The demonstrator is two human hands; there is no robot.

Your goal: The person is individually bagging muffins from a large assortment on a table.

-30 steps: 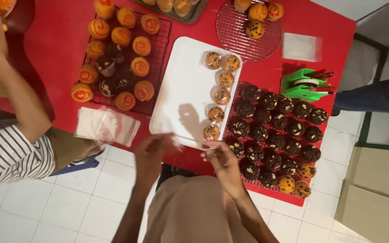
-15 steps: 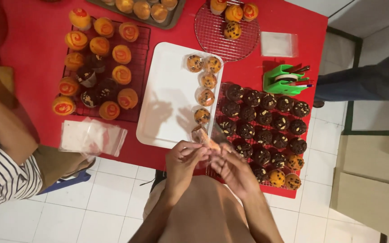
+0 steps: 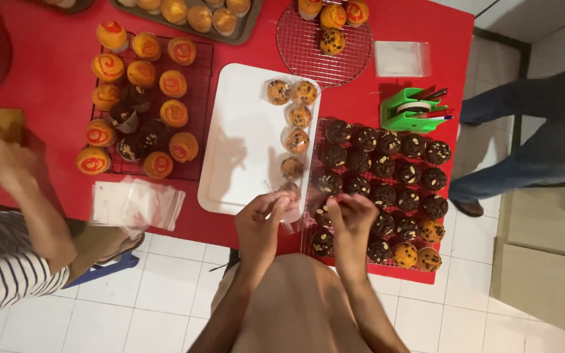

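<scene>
Clear plastic bag [image 3: 289,208] hangs pinched between my left hand [image 3: 261,223] and right hand [image 3: 353,219], over the white tray's [image 3: 237,150] near edge. Dark muffins [image 3: 387,176] lie just right, nearest my right hand.

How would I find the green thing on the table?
Start at the red table and go to the square rack of dark chocolate muffins. Just beyond its far corner, below a clear plastic bag, sits the green tape dispenser. It is the only bright green thing there, with pens stuck in it.
</scene>
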